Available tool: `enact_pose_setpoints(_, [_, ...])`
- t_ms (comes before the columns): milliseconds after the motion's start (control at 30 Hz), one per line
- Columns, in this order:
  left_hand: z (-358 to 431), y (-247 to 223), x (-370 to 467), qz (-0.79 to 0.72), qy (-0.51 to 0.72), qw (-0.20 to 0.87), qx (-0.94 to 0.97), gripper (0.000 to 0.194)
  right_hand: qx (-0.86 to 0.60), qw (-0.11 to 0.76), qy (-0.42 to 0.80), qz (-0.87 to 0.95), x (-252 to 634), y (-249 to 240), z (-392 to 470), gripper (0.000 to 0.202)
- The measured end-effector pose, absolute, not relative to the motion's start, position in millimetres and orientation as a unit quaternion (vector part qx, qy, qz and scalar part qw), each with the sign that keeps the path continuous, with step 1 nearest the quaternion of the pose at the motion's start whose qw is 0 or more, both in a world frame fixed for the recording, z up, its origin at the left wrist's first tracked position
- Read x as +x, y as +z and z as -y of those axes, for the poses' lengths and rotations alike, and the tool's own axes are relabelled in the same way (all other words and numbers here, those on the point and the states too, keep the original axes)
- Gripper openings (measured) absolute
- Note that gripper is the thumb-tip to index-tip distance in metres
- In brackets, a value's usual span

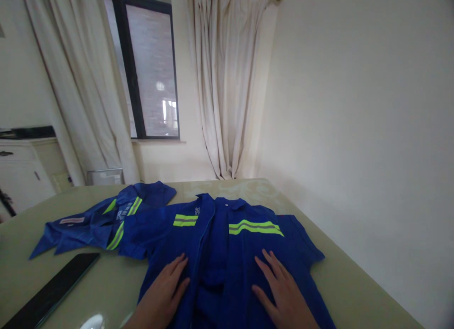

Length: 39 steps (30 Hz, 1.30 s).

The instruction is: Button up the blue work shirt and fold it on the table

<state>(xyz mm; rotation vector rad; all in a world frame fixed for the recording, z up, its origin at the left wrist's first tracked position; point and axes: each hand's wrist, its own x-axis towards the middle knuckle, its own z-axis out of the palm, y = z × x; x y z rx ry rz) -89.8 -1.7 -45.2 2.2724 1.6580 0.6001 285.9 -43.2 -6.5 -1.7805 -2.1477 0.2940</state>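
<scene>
A blue work jacket (236,258) with yellow-green and grey reflective stripes lies spread on the table, its collar toward the far side and its front parted. My left hand (165,291) rests on the left front panel, fingers stretched out. On the right panel lies my right hand (282,291), fingers spread and holding nothing. Both hands are below the chest stripes. To the left, another blue garment (95,225) with similar stripes lies crumpled, touching or overlapped by the jacket's left sleeve; I cannot tell which. The jacket's lower part runs out of view.
A long flat dark object (53,288) lies on the pale green table (117,291) at left. The wall (372,154) runs along the table's right edge. Behind stand curtains (227,83), a window (152,73) and a white cabinet (21,173).
</scene>
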Motion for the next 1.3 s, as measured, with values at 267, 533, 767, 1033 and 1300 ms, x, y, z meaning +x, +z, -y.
enact_pose_setpoints(267, [-38, -33, -40, -0.565, 0.140, 0.028, 0.813, 0.063, -0.596, 0.115, 0.090, 0.790, 279, -8, -26, 0.068])
enact_pose_setpoints(533, [-128, -17, -17, -0.638, 0.216, -0.014, 0.739, 0.049, -0.599, 0.160, 0.016, 0.784, 274, 14, -134, 0.055])
enact_pose_setpoints(767, [-137, -12, -40, -0.634, 0.207, 0.008, 0.745, 0.045, -0.585, 0.223, 0.003, 0.780, 233, 36, -86, 0.037])
enact_pose_setpoints(1033, [-119, 13, -23, -0.565, 0.211, 0.026, 0.797, 0.045, -0.538, 0.181, 0.122, 0.814, 214, -3, 12, 0.072])
enact_pose_setpoints(1300, [7, -6, 21, -0.494, 0.174, 0.081, 0.848, 0.049, -0.517, 0.197, 0.097, 0.828, 223, 6, -71, 0.050])
